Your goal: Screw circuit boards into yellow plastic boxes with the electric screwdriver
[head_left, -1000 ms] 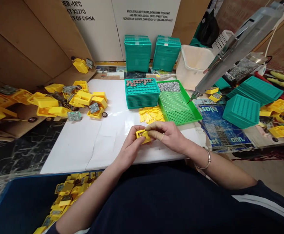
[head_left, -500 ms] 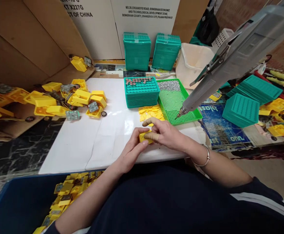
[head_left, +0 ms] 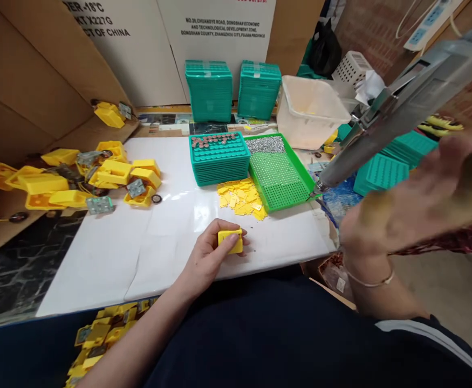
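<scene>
My left hand (head_left: pixel 207 253) grips a small yellow plastic block (head_left: pixel 231 241) and holds it down on the white sheet (head_left: pixel 155 237) near the table's front edge. My right hand (head_left: pixel 414 199) is raised at the right and blurred by motion, just under the grey electric screwdriver (head_left: pixel 397 110) that hangs slanted overhead; its fingers are smeared. The screwdriver's tip (head_left: pixel 314 191) points down beside the green perforated tray (head_left: pixel 280 180), which holds a heap of small screws (head_left: pixel 266 144).
Loose yellow chips (head_left: pixel 239 196) lie beside a teal tray stack (head_left: pixel 218 158) topped with small round parts. Yellow housings (head_left: pixel 110 172) pile at the left. Blue bin (head_left: pixel 29 350) with yellow parts sits near me. Teal stacks (head_left: pixel 233 89), a white tub (head_left: pixel 310 110) behind.
My right hand has left the yellow block and swung up to the right toward the screwdriver. The left hand now holds the block alone. The view shifted right.
</scene>
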Tool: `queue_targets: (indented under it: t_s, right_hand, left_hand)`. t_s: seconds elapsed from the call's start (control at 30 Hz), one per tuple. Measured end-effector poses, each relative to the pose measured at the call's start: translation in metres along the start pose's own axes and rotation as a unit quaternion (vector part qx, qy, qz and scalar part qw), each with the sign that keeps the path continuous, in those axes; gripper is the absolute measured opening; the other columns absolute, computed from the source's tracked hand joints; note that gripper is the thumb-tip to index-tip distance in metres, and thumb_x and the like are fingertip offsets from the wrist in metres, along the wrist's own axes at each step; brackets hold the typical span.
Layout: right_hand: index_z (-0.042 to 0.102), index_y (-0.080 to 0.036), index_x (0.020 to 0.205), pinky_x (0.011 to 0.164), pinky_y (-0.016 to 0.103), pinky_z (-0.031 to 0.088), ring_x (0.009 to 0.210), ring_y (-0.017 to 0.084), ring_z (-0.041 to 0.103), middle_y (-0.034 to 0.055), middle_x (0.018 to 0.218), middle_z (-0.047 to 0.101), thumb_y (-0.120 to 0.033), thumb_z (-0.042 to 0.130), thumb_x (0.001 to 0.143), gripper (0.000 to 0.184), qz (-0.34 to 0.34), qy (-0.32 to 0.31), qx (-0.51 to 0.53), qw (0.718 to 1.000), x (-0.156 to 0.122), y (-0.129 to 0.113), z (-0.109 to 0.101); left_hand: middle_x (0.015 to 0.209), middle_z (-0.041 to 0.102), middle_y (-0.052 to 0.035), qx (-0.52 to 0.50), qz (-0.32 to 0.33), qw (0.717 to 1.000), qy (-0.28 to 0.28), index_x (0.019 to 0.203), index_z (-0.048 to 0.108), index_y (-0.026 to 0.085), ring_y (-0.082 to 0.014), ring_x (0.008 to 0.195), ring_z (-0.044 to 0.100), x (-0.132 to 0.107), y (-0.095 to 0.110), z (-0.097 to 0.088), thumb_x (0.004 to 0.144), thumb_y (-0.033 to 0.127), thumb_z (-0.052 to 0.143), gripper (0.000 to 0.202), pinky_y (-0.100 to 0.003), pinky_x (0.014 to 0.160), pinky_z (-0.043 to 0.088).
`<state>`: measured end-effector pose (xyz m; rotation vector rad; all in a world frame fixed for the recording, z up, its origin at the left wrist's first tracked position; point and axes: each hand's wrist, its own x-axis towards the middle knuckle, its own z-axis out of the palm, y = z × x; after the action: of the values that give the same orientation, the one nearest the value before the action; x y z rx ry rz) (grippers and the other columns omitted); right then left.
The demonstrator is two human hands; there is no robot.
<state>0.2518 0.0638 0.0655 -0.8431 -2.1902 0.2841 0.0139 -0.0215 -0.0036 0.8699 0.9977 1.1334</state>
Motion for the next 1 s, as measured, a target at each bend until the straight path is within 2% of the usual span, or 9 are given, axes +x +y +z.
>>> queue_targets:
  t_s: [0.03,0.1,0.13,0.23,0.3,0.4,0.6,0.87,1.0]
  right_hand:
    - [0.05,-0.039,0.125,0.091,0.043,0.047,0.118,0.019,0.057,0.0041,0.107,0.061,-0.043,0.016,0.1,0.042,0.013,0.062,0.018,0.998,0.006,0.014,-0.01]
    - [0.057,-0.033,0.107,0.089,0.04,0.05,0.105,0.019,0.063,0.0034,0.098,0.064,-0.042,0.046,0.094,0.02,0.039,0.214,0.151,0.964,0.021,0.041,-0.022]
    - [0.057,-0.03,0.101,0.086,0.039,0.051,0.097,0.019,0.066,0.0037,0.096,0.066,-0.043,0.059,0.087,0.019,0.066,0.223,0.207,0.95,0.029,0.052,-0.024]
    - [0.055,-0.026,0.092,0.068,0.034,0.054,0.07,0.016,0.066,0.0008,0.083,0.066,-0.043,0.078,0.069,0.037,0.14,0.171,0.297,0.929,0.047,0.071,-0.016]
    - [0.055,-0.025,0.09,0.056,0.029,0.05,0.057,0.013,0.061,-0.0026,0.072,0.062,-0.045,0.076,0.07,0.036,0.166,0.142,0.316,0.923,0.056,0.074,-0.003]
    - [0.055,-0.024,0.087,0.048,0.025,0.043,0.049,0.009,0.052,-0.0059,0.061,0.055,-0.05,0.071,0.074,0.033,0.16,0.162,0.323,0.919,0.068,0.077,0.021]
    - [0.055,-0.026,0.087,0.048,0.024,0.043,0.047,0.007,0.049,-0.0067,0.062,0.051,-0.065,0.063,0.073,0.043,0.163,0.213,0.291,0.918,0.077,0.095,0.052]
    - [0.056,-0.024,0.092,0.052,0.025,0.043,0.051,0.009,0.048,-0.005,0.062,0.047,-0.067,0.05,0.081,0.044,0.168,0.197,0.243,0.935,0.068,0.1,0.057]
    - [0.056,-0.024,0.095,0.054,0.026,0.044,0.053,0.009,0.049,-0.0048,0.065,0.049,-0.065,0.055,0.08,0.043,0.161,0.199,0.252,0.933,0.067,0.101,0.058]
  left_hand:
    - [0.099,0.067,-0.0046,0.008,-0.007,1.0,-0.01,0.096,0.058,0.019,-0.0177,0.086,0.067,0.002,0.002,0.003,0.085,0.033,0.066,0.02,-0.031,0.074,0.056]
    - [0.095,0.067,-0.0042,0.009,-0.021,0.999,-0.024,0.093,0.058,0.018,-0.0175,0.083,0.067,0.009,0.003,0.011,0.083,0.032,0.069,0.021,-0.03,0.071,0.056]
    - [0.094,0.067,-0.004,0.004,-0.028,0.999,-0.025,0.091,0.057,0.018,-0.0176,0.083,0.067,0.012,0.003,0.015,0.082,0.032,0.07,0.022,-0.03,0.069,0.057]
    - [0.09,0.068,-0.0037,-0.001,-0.051,0.999,-0.013,0.09,0.056,0.018,-0.0182,0.082,0.067,0.022,0.001,0.024,0.08,0.034,0.072,0.024,-0.029,0.065,0.057]
    - [0.088,0.068,-0.0035,0.006,-0.057,0.998,-0.003,0.09,0.055,0.018,-0.0181,0.081,0.067,0.024,-0.001,0.027,0.079,0.034,0.072,0.026,-0.029,0.064,0.057]
    - [0.088,0.068,-0.0036,0.013,-0.057,0.998,0.004,0.092,0.055,0.018,-0.0182,0.082,0.067,0.024,-0.001,0.026,0.08,0.034,0.071,0.025,-0.029,0.064,0.058]
    - [0.089,0.068,-0.0038,-0.005,-0.068,0.998,0.004,0.094,0.055,0.018,-0.0181,0.082,0.066,0.023,-0.002,0.022,0.082,0.032,0.069,0.023,-0.029,0.064,0.057]
    - [0.09,0.068,-0.0035,-0.005,-0.068,0.998,-0.002,0.094,0.056,0.019,-0.018,0.082,0.067,0.024,-0.004,0.021,0.082,0.032,0.07,0.022,-0.029,0.064,0.056]
    - [0.09,0.069,-0.0038,-0.007,-0.068,0.998,0.0,0.094,0.056,0.019,-0.0183,0.082,0.066,0.025,-0.004,0.022,0.081,0.032,0.07,0.023,-0.03,0.065,0.056]
